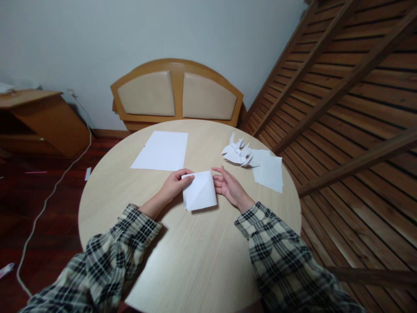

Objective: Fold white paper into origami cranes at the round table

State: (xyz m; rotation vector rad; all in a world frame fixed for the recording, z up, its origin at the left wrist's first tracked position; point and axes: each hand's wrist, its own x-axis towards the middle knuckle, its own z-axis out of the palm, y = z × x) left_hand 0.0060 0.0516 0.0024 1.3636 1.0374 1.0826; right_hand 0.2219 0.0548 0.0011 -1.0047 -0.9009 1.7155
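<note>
A folded white paper square (200, 191) with a diagonal crease lies in the middle of the round wooden table (195, 261). My left hand (174, 184) pinches its upper left corner between thumb and fingers. My right hand (230, 186) rests at the paper's right edge, fingers loosely curled and touching that edge, palm partly up. Both arms wear checked sleeves.
A flat white sheet (162, 151) lies at the table's far left. Several folded paper figures (237, 153) and another white sheet (269, 172) sit at the far right. A padded wooden chair (177, 93) stands behind the table. A cable (52, 191) runs over the floor on the left.
</note>
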